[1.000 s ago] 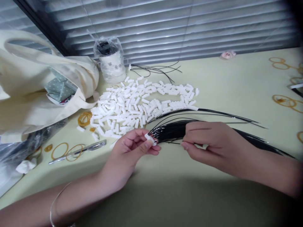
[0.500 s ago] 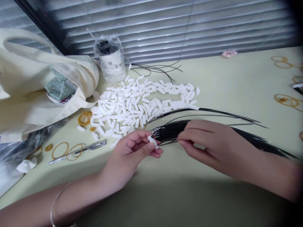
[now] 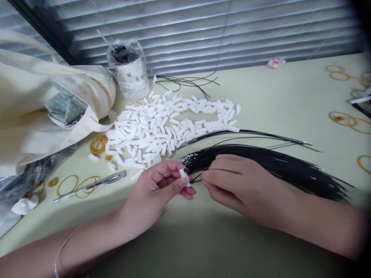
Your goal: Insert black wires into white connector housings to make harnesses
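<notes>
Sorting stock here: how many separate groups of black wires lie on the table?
3: the thick bundle under the right hand, a thin spray just beyond it, a few loose strands by the blinds. Others may be hidden.

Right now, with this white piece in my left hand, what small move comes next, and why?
Probably ease the right hand a little left, feeding the wire end it pinches into the white plastic piece held by the left hand. The piece sits at the tips of the black wire bundle and the hands almost touch; whether a wire is seated yet is hidden by fingers.
</notes>
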Action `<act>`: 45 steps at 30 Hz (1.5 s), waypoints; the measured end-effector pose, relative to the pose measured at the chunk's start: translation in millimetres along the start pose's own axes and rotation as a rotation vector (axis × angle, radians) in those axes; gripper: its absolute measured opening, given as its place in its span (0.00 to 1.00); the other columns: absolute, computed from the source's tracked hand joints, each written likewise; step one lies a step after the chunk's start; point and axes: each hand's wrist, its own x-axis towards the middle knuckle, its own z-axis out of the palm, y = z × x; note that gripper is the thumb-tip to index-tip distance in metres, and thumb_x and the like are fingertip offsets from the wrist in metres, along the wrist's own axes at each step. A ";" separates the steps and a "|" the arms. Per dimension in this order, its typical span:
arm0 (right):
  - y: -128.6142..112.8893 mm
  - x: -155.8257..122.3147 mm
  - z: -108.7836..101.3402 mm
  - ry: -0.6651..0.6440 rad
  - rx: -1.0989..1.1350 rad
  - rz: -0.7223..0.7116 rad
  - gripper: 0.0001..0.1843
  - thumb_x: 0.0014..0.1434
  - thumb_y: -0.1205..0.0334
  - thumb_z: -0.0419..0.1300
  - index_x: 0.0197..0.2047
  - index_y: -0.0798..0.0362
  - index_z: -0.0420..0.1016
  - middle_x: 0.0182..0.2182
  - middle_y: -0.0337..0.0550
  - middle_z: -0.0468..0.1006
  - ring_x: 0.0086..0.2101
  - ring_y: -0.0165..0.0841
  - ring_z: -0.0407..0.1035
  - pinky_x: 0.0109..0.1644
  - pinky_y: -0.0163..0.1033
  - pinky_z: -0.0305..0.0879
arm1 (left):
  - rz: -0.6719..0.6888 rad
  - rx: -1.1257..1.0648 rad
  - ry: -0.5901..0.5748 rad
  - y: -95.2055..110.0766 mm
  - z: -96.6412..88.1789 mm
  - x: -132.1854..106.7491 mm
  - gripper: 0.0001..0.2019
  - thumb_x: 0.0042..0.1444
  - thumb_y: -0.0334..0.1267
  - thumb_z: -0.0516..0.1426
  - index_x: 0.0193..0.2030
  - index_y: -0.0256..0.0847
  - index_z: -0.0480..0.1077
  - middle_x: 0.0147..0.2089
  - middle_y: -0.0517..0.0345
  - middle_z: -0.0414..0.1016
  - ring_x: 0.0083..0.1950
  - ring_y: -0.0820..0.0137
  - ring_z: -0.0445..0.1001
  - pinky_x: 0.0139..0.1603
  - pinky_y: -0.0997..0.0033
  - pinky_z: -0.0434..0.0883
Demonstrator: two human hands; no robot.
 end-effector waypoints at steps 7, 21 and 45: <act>-4.0 -0.2 6.0 0.009 0.052 0.030 0.11 0.59 0.71 0.52 0.25 0.58 0.67 0.23 0.38 0.65 0.27 0.25 0.56 0.31 0.32 0.54 | -0.027 0.066 -0.013 4.0 2.3 -2.4 0.06 0.53 0.30 0.61 0.37 0.36 0.69 0.27 0.62 0.75 0.29 0.76 0.76 0.33 0.80 0.74; -5.5 -8.1 -13.0 0.139 -0.279 0.009 0.06 0.57 0.66 0.58 0.38 0.57 0.65 0.35 0.48 0.68 0.40 0.37 0.60 0.46 0.43 0.59 | 0.047 -0.087 0.118 -0.4 1.9 -0.3 0.07 0.53 0.30 0.61 0.38 0.38 0.67 0.30 0.63 0.73 0.32 0.77 0.74 0.37 0.79 0.72; -21.7 -1.5 -2.4 -0.035 -0.173 0.187 0.11 0.59 0.75 0.46 0.29 0.56 0.64 0.26 0.42 0.65 0.26 0.29 0.57 0.29 0.35 0.56 | 0.023 0.049 -0.006 -0.3 1.2 -2.5 0.06 0.53 0.33 0.61 0.38 0.38 0.69 0.28 0.60 0.73 0.30 0.73 0.74 0.31 0.76 0.72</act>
